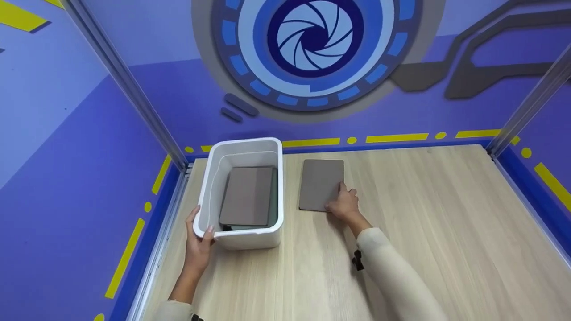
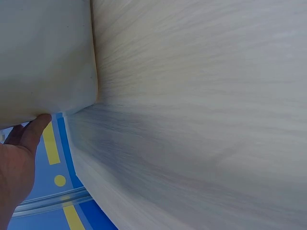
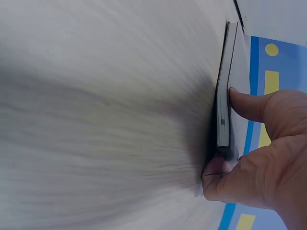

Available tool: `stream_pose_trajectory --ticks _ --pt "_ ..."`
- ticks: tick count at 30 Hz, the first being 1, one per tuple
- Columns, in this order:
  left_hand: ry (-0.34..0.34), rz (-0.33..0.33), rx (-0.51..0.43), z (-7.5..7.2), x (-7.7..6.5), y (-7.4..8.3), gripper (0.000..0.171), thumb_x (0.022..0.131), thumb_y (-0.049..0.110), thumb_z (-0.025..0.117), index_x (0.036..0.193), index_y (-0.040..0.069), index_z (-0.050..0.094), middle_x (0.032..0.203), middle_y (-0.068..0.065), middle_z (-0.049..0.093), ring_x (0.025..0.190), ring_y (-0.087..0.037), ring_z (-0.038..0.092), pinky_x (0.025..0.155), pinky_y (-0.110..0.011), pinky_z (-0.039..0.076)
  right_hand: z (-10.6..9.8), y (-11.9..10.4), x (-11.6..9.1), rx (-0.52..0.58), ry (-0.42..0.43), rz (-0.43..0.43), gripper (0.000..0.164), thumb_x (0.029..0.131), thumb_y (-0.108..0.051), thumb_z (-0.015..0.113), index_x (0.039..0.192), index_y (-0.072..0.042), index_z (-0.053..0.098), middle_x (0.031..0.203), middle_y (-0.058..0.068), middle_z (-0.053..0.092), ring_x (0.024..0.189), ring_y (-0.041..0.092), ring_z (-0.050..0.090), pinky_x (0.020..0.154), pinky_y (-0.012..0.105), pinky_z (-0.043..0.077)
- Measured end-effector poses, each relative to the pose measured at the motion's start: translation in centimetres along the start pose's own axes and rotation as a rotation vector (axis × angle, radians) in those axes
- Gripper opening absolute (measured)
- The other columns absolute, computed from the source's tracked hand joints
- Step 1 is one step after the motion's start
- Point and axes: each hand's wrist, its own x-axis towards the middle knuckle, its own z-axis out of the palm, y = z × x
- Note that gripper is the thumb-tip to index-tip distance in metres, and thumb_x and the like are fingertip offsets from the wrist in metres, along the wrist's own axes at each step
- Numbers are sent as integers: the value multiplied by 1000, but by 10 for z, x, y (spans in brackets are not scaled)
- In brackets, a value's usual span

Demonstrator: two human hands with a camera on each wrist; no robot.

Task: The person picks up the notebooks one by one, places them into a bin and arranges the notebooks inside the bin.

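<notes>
A brown-grey notebook lies on the right of the bin, its page edges facing the right wrist camera. My right hand pinches it by the near right corner; in the right wrist view one digit presses the cover and a bent finger reaches under the edge. My left hand grips the near left corner of a white plastic bin, thumb by the rim. Fingers touch the bin's outer wall in the left wrist view. Inside the bin lies a brown notebook over a grey-green one.
Both notebooks and bin are on a light wood-grain table. A blue-purple printed wall rises behind the table, with metal rails along the left edge and panels at both sides.
</notes>
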Motion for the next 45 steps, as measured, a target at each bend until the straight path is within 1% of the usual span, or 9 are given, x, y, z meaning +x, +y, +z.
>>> stream_pose_trajectory --ticks 7,18,23,26,29,31,35,41,45 --pt "2 5 23 0 -2 0 73 104 16 53 168 21 19 158 -19 40 113 -15 55 80 -25 56 0 10 -4 84 -12 -26 99 85 -13 76 169 -4 24 155 37 32 140 53 49 120 60 41" --pt "13 32 0 2 -3 -1 72 103 12 52 167 16 21 151 -22 45 112 -11 55 82 -23 53 -10 19 -10 312 -94 38 93 85 -1 63 169 -4 24 174 30 24 163 45 24 132 57 24" --pt "16 27 31 3 -3 -1 72 103 14 53 168 17 21 155 -21 45 115 -11 54 85 -22 53 -17 24 -15 364 -109 56 93 83 2 60 169 -3 26 176 26 21 163 43 25 130 55 29" --pt "18 21 32 2 -2 -3 72 103 14 54 167 18 22 154 -21 45 113 -13 55 84 -22 54 -19 26 -18 381 -121 70 90 84 2 60 168 -7 31 176 25 26 155 39 40 123 50 42" --pt "14 21 19 1 -1 -2 72 103 13 54 167 18 22 151 -22 46 108 -13 56 79 -24 55 -21 30 -18 412 -129 83 86 86 1 62 167 -10 36 174 24 31 131 31 57 102 36 55" --pt "12 19 14 1 -1 -2 72 102 13 54 167 18 22 149 -22 46 105 -13 56 76 -25 55 -23 32 -17 427 -130 88 85 86 2 63 166 -11 39 173 24 33 112 25 63 87 27 56" --pt "10 7 12 1 0 -2 72 102 14 55 167 18 22 148 -21 45 104 -14 56 75 -28 56 -26 35 -14 409 -131 86 87 85 1 67 166 -11 39 174 24 31 113 25 60 78 20 52" --pt "1 3 -9 1 0 -1 72 103 12 53 167 19 20 149 -21 43 106 -14 55 76 -28 56 -23 33 -11 356 -111 71 86 84 1 68 165 -9 40 173 20 33 142 31 48 99 30 55" --pt "4 23 -6 0 1 0 72 103 12 52 167 17 20 151 -22 43 110 -15 55 78 -26 56 -21 27 -9 357 -93 100 84 85 2 65 164 -9 41 173 20 33 159 34 36 119 46 46"
